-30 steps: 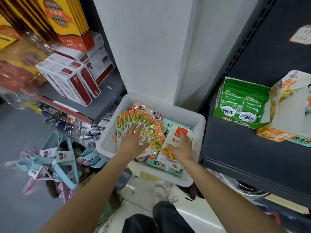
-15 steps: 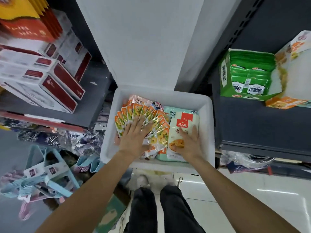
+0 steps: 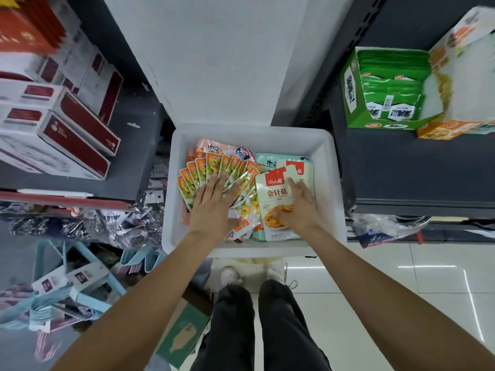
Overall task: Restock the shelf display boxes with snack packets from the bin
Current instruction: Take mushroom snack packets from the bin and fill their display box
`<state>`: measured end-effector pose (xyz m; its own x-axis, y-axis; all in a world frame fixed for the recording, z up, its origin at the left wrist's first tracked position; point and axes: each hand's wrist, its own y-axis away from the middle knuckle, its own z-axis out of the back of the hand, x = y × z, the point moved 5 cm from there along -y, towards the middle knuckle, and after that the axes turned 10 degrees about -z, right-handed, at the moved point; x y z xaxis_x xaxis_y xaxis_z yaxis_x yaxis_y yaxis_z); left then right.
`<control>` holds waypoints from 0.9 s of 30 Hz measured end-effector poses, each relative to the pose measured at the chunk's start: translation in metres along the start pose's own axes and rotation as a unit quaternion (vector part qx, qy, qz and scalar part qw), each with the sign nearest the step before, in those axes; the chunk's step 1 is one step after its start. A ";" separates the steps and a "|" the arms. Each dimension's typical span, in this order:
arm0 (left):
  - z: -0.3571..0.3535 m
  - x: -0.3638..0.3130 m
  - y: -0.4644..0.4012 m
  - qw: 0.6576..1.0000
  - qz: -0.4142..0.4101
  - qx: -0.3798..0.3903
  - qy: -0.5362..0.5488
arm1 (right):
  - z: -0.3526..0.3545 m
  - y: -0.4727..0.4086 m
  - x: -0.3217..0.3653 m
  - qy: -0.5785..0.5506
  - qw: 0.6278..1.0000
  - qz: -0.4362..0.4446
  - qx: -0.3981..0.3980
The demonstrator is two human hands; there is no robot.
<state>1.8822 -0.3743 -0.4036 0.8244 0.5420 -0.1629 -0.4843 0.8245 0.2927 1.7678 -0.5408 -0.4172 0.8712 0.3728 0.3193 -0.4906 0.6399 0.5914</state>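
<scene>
Head view looked straight down into the white bin (image 3: 332, 183) — both hands were in it. The left hand (image 3: 213, 207) lay flat, fingers spread, on a fan of orange packets (image 3: 214, 167) along the bin's left side. The right hand (image 3: 298, 207) pinched a pale mushroom packet (image 3: 273, 191) at the bin's right side — thumb on its face. Up right, the green display box (image 3: 351, 97) sat at the shelf's front edge.

The white bin (image 3: 332, 183) looks like smooth, matt plastic. Inside it, the fanned orange snack packets (image 3: 214, 170) are glossy foil-like film, and the pale mushroom packet (image 3: 273, 194) beside them has a satin sheen. Right of the bin, the green display box (image 3: 351, 103) is printed cardboard on a matt dark metal shelf (image 3: 415, 170); the floor tiles (image 3: 401, 290) below shine.
</scene>
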 end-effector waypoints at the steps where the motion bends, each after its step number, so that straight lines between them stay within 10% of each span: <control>1: 0.000 0.000 0.000 1.000 -0.001 0.000 0.002 | 0.000 0.000 0.000 0.000 1.000 -0.009 -0.002; 13: 0.012 0.002 -0.002 0.991 0.001 -0.016 0.132 | 0.036 0.002 0.019 -0.201 0.979 -0.029 -0.006; 20: 0.074 -0.015 0.000 0.895 -0.002 -0.099 0.434 | 0.067 0.034 0.030 -0.352 0.936 -0.009 0.014; 27: 0.156 -0.041 -0.019 0.851 -0.008 -0.197 0.486 | 0.149 0.066 0.022 -0.440 0.896 0.058 -0.014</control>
<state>1.9034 -0.4379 -0.2551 0.2933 0.2502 -0.9227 -0.6938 0.7197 -0.0254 1.7571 -0.5902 -0.2607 0.4847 -0.2288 0.8442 -0.5679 0.6518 0.5027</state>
